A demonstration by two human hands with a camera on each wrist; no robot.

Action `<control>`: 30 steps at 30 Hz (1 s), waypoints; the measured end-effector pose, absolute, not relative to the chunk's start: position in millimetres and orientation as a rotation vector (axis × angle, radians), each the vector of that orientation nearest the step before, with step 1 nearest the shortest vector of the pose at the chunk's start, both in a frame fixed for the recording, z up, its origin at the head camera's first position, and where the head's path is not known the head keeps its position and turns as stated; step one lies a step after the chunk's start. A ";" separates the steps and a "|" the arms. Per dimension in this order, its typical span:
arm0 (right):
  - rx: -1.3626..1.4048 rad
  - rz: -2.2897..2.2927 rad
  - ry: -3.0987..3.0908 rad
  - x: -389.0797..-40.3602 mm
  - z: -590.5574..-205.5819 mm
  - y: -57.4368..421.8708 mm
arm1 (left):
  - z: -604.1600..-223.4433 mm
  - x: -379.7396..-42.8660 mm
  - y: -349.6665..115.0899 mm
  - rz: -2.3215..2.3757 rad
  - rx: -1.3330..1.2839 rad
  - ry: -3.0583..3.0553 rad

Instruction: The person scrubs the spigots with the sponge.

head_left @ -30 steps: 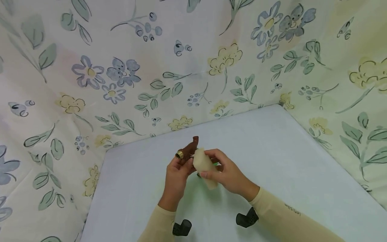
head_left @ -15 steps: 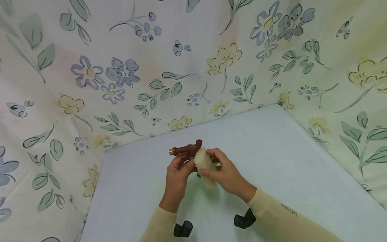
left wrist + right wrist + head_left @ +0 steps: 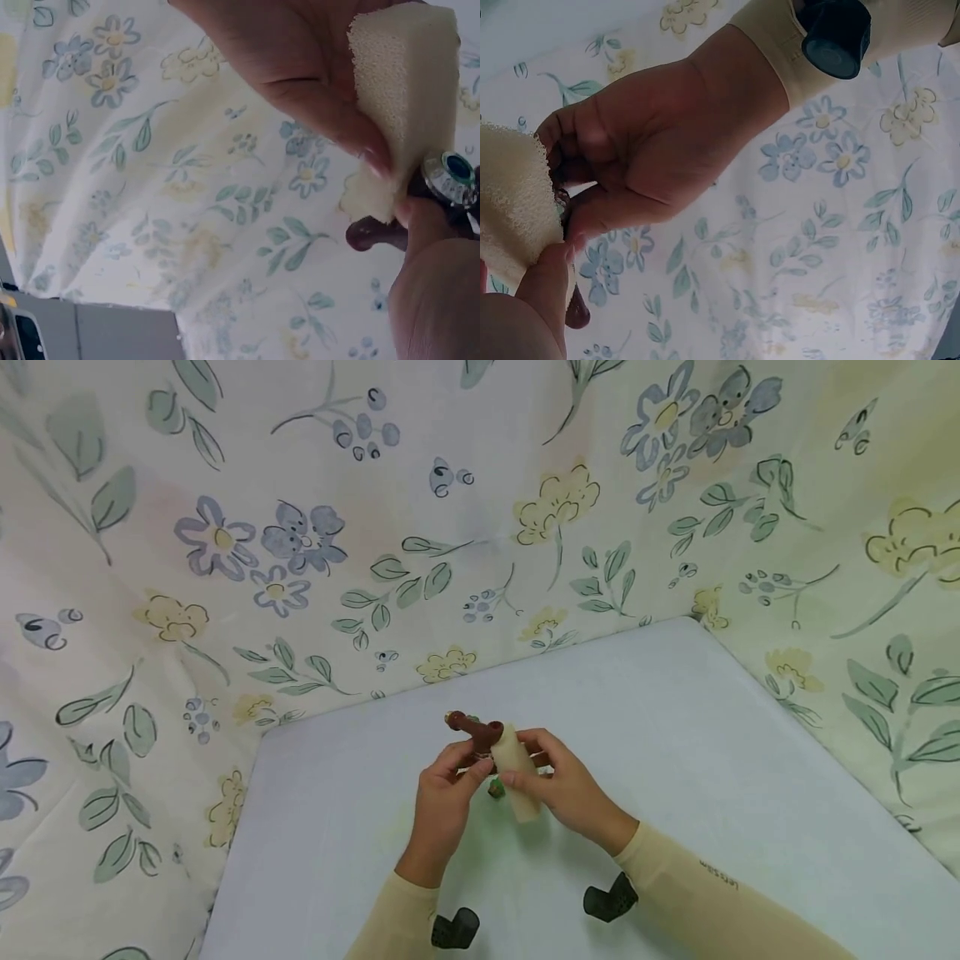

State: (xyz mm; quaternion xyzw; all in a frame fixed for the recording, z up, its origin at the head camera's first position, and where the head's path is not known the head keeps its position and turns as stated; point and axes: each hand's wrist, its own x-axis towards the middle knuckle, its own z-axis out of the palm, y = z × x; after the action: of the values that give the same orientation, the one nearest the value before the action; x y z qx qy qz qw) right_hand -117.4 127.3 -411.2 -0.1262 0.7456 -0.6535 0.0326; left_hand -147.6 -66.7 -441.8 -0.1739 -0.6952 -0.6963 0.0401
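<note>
In the head view, my left hand (image 3: 442, 803) gripped the brown tap (image 3: 480, 735); my right hand (image 3: 570, 793) pinched the pale sponge (image 3: 512, 750) just right of it, long axis running toward me. In the left wrist view, my left thumb (image 3: 421, 221) sat nearest the tap. In the right wrist view, the sponge hid most of it.

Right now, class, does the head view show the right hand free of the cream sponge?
No, the right hand grips the cream sponge, next to the brown tap.
</note>
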 end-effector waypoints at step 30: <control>-0.585 -2.148 2.353 -119.8 -403.5 123.2 | -435.1 -154.7 -67.9 -2.791 -0.242 -1.562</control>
State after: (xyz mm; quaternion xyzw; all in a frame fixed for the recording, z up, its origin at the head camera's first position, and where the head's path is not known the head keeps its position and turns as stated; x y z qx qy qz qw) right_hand -119.8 123.2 -403.5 -0.1803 0.7256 -0.6622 -0.0489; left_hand -154.7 -67.9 -435.1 -0.0754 -0.4867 -0.8696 -0.0332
